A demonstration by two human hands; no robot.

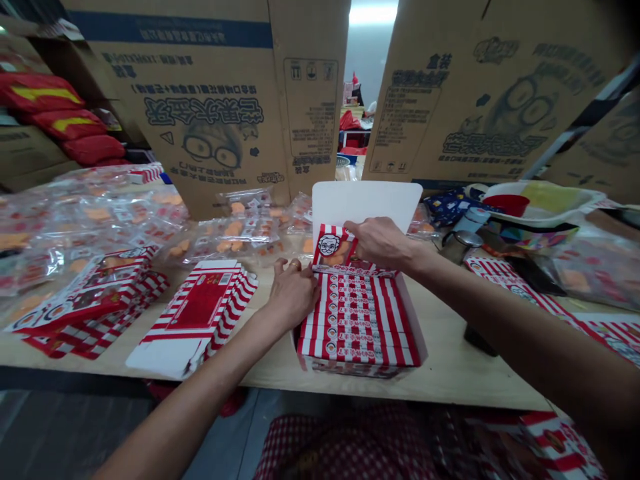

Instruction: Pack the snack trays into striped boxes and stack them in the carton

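A display box [417,333] with its white lid flap raised stands in front of me. Inside it, small red-and-white striped snack boxes [350,317] stand on edge in a tight row. My right hand [383,241] is closed on the upper edge of one snack box [330,248] at the back of the row. That box leans up, showing a printed face and a clear window with orange pieces behind it. My left hand [294,290], wearing a ring, curls its fingers against the display box's left edge; the fingertips are partly hidden.
Flattened striped cartons [200,303] lie in a stack on the left. Farther left are more striped boxes [100,293] and clear bags of orange pieces [100,217]. Tall brown cartons [215,87] stand behind the table. A glass jar [460,245] and a basin [560,197] are at the right.
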